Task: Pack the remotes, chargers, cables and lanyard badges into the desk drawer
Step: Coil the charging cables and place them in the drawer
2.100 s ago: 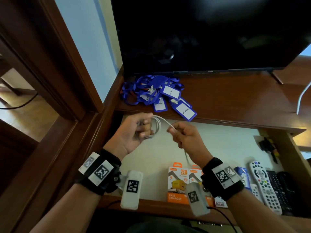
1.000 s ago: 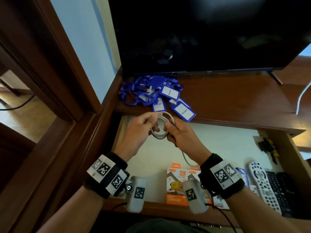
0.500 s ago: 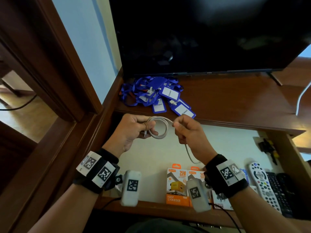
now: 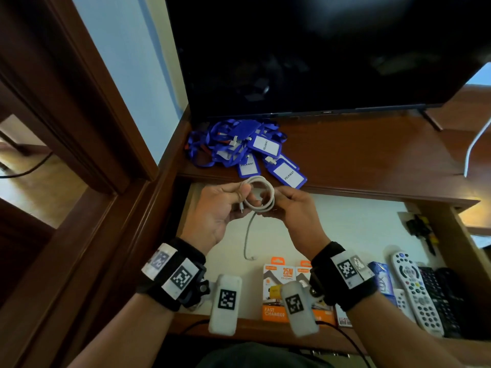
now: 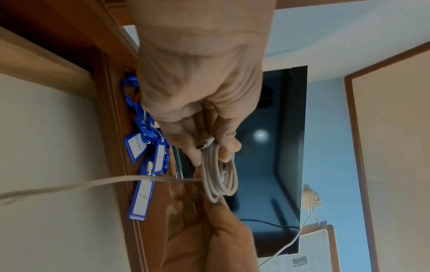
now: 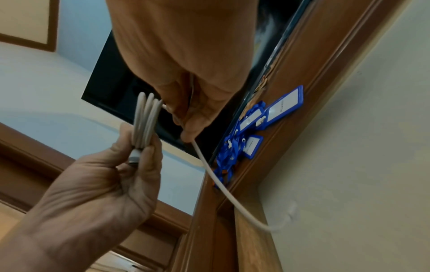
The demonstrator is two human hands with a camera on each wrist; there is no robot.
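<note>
Above the open drawer [image 4: 345,229], both hands hold a white cable [image 4: 259,193] wound into a small coil. My left hand [image 4: 225,203] pinches the coil [image 5: 218,173] and one plug end between thumb and fingers. My right hand [image 4: 289,205] grips the coil's other side [image 6: 145,117] and the strand running off it. The loose tail [image 4: 248,235] hangs down into the drawer, its plug near the white liner. A heap of blue lanyard badges [image 4: 247,150] lies on the desk top behind the hands. Orange charger boxes [image 4: 276,290] and remotes [image 4: 414,288] lie in the drawer.
A large dark TV [image 4: 318,54] stands on the desk [image 4: 372,160] right behind the badges. A wooden door frame [image 4: 79,128] borders the left. Small black and yellow items [image 4: 422,229] sit at the drawer's right wall. A white cord [image 4: 475,147] lies at the far right.
The hands have come together on the coil. Another loop has been wound on, so the hanging tail is shorter than before.
</note>
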